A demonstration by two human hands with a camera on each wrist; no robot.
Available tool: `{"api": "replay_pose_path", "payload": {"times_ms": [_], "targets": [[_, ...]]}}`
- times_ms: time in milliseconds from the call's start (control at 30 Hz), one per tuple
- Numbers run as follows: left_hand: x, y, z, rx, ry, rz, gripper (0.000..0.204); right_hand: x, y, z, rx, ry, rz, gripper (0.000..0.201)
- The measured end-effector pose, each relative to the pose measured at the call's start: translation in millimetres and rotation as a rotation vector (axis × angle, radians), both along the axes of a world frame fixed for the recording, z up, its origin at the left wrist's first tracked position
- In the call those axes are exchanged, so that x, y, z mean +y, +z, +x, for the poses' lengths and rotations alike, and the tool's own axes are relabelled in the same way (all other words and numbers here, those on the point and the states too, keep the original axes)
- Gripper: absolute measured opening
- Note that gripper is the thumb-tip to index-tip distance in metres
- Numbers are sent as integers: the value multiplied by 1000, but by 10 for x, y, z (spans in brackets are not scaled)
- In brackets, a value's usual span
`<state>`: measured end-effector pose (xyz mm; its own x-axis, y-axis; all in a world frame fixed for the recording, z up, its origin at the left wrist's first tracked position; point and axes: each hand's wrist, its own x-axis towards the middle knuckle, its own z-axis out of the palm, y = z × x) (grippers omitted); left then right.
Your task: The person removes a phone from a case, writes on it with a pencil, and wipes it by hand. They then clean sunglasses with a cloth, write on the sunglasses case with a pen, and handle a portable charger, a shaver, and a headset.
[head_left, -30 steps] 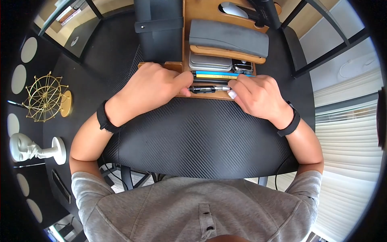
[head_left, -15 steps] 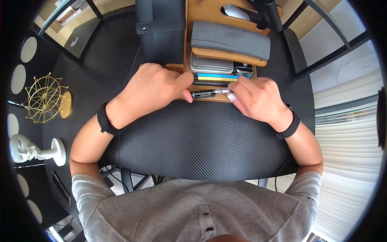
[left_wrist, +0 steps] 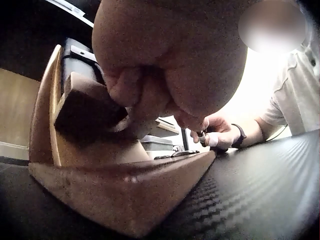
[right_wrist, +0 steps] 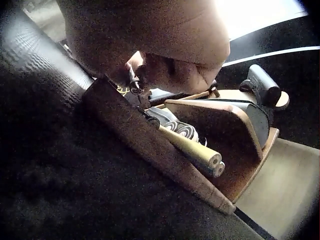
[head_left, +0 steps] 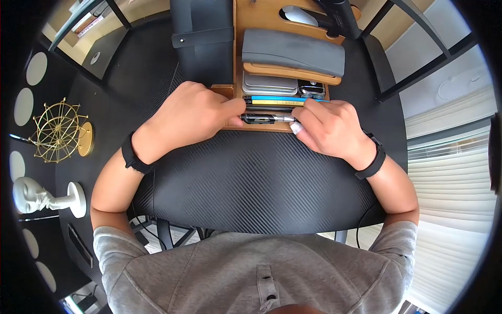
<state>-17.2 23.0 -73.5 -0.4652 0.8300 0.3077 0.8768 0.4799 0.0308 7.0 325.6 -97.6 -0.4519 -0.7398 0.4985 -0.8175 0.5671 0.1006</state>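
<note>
A black pen (head_left: 261, 119) with a silver grip section lies level between my two hands, close over the front slot of a wooden desk organizer (head_left: 272, 128). My left hand (head_left: 196, 112) pinches its black end between thumb and curled fingers. At the silver end, my right hand (head_left: 329, 125) holds the pen by the tip, a white wrap or cover showing on one finger. Behind the pen lie a blue pencil (head_left: 277, 98) and a yellow pencil (head_left: 277, 102). In the right wrist view, the yellow pencil (right_wrist: 200, 152) extends past the right hand's fingers.
Silver flat cases (head_left: 269, 85), a watch (head_left: 311, 89) and a grey glasses case (head_left: 293, 52) fill the organizer behind. A black case (head_left: 204, 57) stands at its left. On the left side are a gold wheel ornament (head_left: 57, 131) and a white head figurine (head_left: 31, 196).
The pen tilted, its left end dipping toward me half a second ago, and now lies level again. Both hands keep hold of its ends, with only small movements.
</note>
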Motion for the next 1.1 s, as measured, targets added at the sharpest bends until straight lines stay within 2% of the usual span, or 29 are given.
{"api": "replay_pose_path", "payload": {"times_ms": [233,500,600,733,867,1000,1100], "targets": [[-63,90,-42,-121,-27,-55,18,-18,18,22,17,-8,11,18],[-64,69,-60,-227,-36,71,17,-81,40,70,72,52,-2,13],[-65,50,-55,-211,-28,51,17,-60,17,98,26,42,43,28],[-59,25,-39,-140,-23,22,18,-57,-7,103,25,44,65,31],[-62,16,-55,-173,-38,77,17,-61,-22,124,17,38,70,29],[-43,42,-42,-178,-11,70,16,-92,29,86,57,-12,51,13],[-51,5,-51,-188,10,94,16,-54,8,75,-18,-108,60,19]]}}
